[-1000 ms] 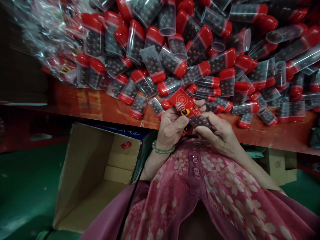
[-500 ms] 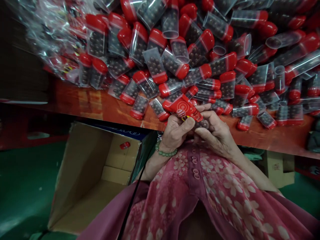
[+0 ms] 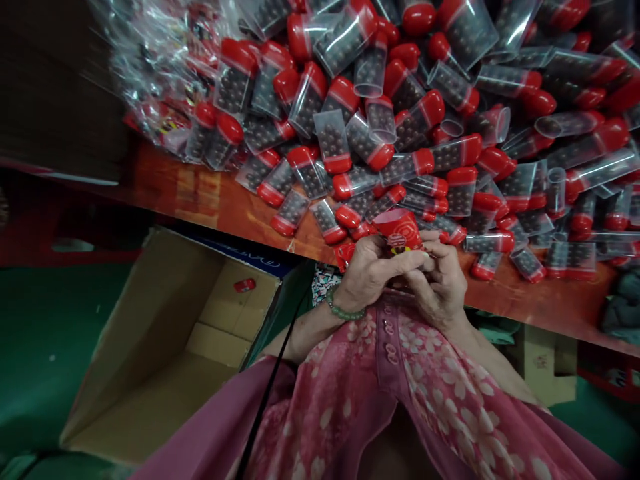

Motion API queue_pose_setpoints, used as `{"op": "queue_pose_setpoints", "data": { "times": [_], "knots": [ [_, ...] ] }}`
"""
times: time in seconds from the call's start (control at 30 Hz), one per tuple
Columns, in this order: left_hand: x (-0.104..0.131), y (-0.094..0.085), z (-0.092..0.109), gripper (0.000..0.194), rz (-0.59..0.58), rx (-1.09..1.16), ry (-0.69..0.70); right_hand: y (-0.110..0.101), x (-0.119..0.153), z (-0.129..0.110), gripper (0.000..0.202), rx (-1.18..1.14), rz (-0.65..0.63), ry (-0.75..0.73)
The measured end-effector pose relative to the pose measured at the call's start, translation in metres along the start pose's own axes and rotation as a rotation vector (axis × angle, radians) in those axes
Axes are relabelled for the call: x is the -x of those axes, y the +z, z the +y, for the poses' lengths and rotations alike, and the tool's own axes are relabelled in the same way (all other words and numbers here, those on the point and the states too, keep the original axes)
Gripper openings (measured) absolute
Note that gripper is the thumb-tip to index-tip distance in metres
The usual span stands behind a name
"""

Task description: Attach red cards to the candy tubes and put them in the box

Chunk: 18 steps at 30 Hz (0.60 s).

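A red printed wrapper (image 3: 403, 230) with a yellow mark is held between both hands, near the table's front edge. My left hand (image 3: 367, 270), with a green bead bracelet at the wrist, is closed on the wrapper's lower left side, thumb across its front. From the right, my right hand (image 3: 440, 280) has its fingers bent in against the wrapper's lower part. Whatever lies between the fingertips is mostly hidden. Just beyond the hands lie clear tubes (image 3: 327, 221) of dark balls with red ends.
Many such tubes are heaped across the orange-brown table (image 3: 200, 200). Clear plastic packaging (image 3: 165, 87) with red prints lies at the upper left. Below the table edge, an open cardboard box (image 3: 150, 333) holds a small red item (image 3: 245, 285). Another carton (image 3: 540, 367) stands lower right.
The wrapper has turned more upright, its wide end now away from me. My fingers have closed in below it, covering the dark balls seen before. The whole view has shifted slightly.
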<state>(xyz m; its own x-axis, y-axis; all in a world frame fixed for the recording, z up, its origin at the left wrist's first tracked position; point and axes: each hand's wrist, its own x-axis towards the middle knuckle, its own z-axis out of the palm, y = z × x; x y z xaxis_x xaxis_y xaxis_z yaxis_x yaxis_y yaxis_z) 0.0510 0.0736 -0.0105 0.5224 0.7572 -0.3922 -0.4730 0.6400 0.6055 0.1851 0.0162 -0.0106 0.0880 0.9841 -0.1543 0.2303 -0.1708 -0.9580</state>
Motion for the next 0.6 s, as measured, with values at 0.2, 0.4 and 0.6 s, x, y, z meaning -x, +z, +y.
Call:
{"op": "queue_pose_setpoints", "data": {
  "times": [0.2,0.4,0.6],
  "knots": [
    [-0.001,0.0,0.0,0.055,0.012,0.024,0.04,-0.005,-0.007,-0.006,0.022,-0.077,-0.035,-0.044],
    [0.001,0.004,-0.011,0.054,0.005,-0.045,0.103,-0.008,-0.002,0.003,0.033,-0.097,-0.057,0.003],
    [0.009,0.015,-0.014,0.059,0.017,-0.156,0.118,-0.009,0.0,0.008,0.04,-0.041,0.084,-0.147]
  ]
}}
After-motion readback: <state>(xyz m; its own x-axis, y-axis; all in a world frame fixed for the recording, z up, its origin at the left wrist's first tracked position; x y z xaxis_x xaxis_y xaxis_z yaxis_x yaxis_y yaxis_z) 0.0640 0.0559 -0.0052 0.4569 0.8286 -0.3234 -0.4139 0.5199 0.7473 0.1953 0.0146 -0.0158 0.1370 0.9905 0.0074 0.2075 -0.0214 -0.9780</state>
